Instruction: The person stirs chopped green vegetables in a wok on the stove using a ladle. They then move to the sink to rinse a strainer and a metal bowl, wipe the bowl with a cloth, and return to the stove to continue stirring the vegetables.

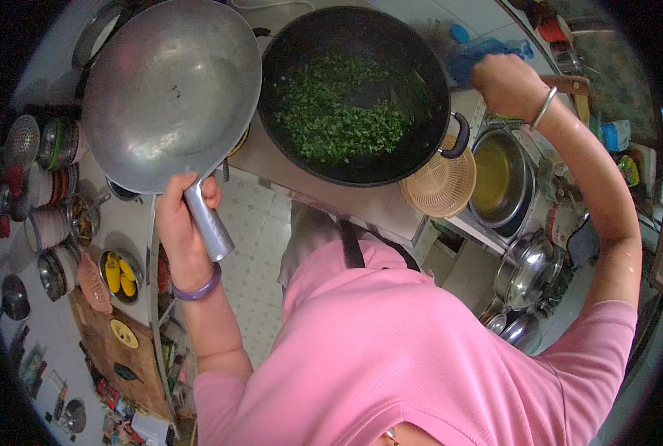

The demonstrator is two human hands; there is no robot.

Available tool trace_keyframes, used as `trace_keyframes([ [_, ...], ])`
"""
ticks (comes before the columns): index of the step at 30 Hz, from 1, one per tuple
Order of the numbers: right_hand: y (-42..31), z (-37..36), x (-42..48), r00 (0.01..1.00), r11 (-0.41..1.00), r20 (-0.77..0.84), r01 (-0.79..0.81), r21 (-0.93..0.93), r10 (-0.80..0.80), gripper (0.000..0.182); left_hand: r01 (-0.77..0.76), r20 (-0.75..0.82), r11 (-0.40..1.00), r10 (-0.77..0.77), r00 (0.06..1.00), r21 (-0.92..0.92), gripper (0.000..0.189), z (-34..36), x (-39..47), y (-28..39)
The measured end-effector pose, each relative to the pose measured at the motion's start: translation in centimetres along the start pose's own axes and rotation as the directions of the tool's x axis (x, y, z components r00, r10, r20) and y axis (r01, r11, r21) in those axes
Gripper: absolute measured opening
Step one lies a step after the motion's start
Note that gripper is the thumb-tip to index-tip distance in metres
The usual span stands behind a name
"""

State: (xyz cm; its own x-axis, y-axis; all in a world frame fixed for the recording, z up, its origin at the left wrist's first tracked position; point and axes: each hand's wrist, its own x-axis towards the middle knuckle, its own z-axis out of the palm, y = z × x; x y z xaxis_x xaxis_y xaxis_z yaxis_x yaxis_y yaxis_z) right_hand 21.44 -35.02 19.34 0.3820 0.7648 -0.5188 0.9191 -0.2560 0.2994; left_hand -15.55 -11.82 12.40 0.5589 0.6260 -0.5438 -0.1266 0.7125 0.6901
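My left hand (183, 223) grips the metal handle (206, 231) of a grey wok (169, 106). The wok is tilted, its bowl facing me, left of a large black pan (359, 33). Chopped green leaves (342, 125) lie spread over the bottom of that pan, thickest towards its near side. A looped black handle (460, 135) juts from the pan's right side. My right hand (507, 86) is raised to the right of the pan, in front of a blue plastic bag (468, 64). Its fingers are curled, and whatever they may hold is hidden.
Below the pan's right handle sits a tan plastic basket (443, 195). A metal basin (496, 173) of yellowish liquid stands at the sink, with steel pots (526, 273) nearer me. Corn (120, 273) in a bowl and a wooden board (102, 357) occupy the left counter.
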Motion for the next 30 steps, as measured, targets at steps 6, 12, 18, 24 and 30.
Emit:
trace_keyframes([
  [6, -5.1, 4.4, 1.1, 0.813, 0.743, 0.406, 0.047, 0.668, -0.417, 0.020, -0.004, -0.005, 1.000, 0.004, 1.000, 0.012, 0.012, 0.4, 0.0, 0.0],
  [12, -9.2, 7.9, 0.2, 0.826, -0.374, 0.422, -0.550, 0.746, -0.373, 0.024, 0.051, -0.011, 0.999, -0.051, 0.999, -0.008, 0.012, -0.3, 0.5, 0.0],
  [18, -7.5, 6.2, 0.9, 0.925, 0.007, 0.380, -0.380, 0.925, 0.001, 0.025, -0.027, 0.031, 1.000, 0.027, 0.999, -0.001, 0.012, 0.8, 0.1, 0.0],
  [24, -6.0, 10.0, 3.3, 0.997, 0.813, 0.033, -0.078, 0.577, 0.073, 0.018, -0.062, -0.036, 0.993, 0.065, 0.997, 0.098, 0.015, 2.7, -0.6, -0.1],
  [30, -1.7, 8.8, -0.5, 0.990, 0.847, -0.007, -0.116, 0.520, 0.140, 0.014, -0.036, -0.059, 0.997, 0.041, 0.997, 0.074, 0.013, 2.8, -0.6, -0.4],
])
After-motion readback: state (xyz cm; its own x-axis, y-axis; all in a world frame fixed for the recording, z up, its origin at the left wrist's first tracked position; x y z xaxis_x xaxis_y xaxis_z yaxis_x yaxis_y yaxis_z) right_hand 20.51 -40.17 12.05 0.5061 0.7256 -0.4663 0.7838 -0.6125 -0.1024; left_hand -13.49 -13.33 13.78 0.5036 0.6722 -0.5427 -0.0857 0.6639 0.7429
